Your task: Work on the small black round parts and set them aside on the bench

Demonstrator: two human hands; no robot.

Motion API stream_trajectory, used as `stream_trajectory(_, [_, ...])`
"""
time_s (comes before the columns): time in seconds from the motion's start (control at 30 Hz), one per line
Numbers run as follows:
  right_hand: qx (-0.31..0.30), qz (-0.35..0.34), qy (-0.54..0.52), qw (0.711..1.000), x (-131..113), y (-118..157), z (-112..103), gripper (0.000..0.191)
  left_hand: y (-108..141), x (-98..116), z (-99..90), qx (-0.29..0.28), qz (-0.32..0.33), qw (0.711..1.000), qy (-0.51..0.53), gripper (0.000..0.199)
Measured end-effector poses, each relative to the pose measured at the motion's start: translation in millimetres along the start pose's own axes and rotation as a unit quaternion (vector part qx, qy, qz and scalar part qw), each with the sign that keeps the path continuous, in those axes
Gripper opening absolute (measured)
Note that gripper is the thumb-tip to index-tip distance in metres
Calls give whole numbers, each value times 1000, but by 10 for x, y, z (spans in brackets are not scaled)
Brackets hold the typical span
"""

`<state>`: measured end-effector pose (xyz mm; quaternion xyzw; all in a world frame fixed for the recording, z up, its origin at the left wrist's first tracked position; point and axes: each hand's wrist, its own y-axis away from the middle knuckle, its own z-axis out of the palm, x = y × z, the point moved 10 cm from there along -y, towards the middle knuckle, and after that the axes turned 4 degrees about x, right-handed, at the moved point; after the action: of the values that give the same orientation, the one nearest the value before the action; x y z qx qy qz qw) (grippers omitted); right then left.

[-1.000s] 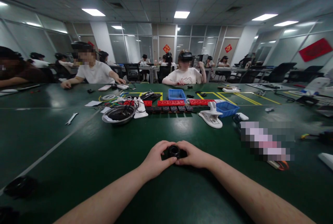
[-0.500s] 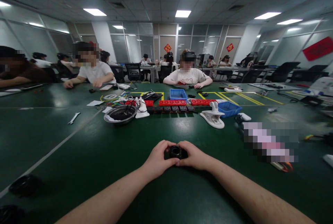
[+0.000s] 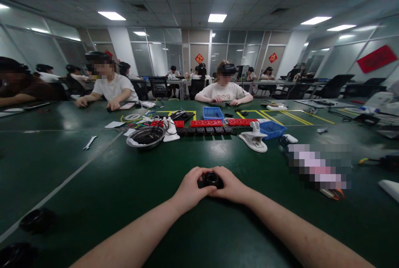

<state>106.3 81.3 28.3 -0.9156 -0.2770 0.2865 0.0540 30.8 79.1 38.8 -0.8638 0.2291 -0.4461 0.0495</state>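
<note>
A small black round part [image 3: 212, 178] with a ring-shaped opening on top sits low over the green table, between my two hands. My left hand [image 3: 192, 189] is closed around its left side, fingers curled behind and thumb across the front. From the right, my right hand [image 3: 230, 184] wraps the same part, its fingers meeting the left ones at the back. The part's underside and outer sides are hidden by my fingers. At the lower left lie two more black rounded objects, one [image 3: 38, 220] beside the pale table line and another [image 3: 17, 254] nearer me.
Ahead stand a metal bowl [image 3: 146, 138] with black cables, a white clamp stand [image 3: 254, 138], red strips [image 3: 205, 123] and blue bins [image 3: 213, 113]. A wrench [image 3: 90, 143] lies left, a blurred-out bundle [image 3: 316, 168] right. Several people sit across the table and beyond.
My right thumb has drawn back from the front of the black part, while both hands stay around it. The view has shifted slightly. A person across the table has moved a hand.
</note>
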Motion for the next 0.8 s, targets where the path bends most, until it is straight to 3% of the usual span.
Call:
stream_trajectory(0.1, [-67,-15,-88,994,26,15,33,42,1,61,15,-30,30,999,22,36])
stream_trajectory(0.2, [-96,-6,-131,987,58,20,39,39,12,133,-2,-33,57,997,34,34])
stream_trajectory(0.8, [-89,-2,-136,987,6,19,3,34,7,84,37,-46,28,998,32,36])
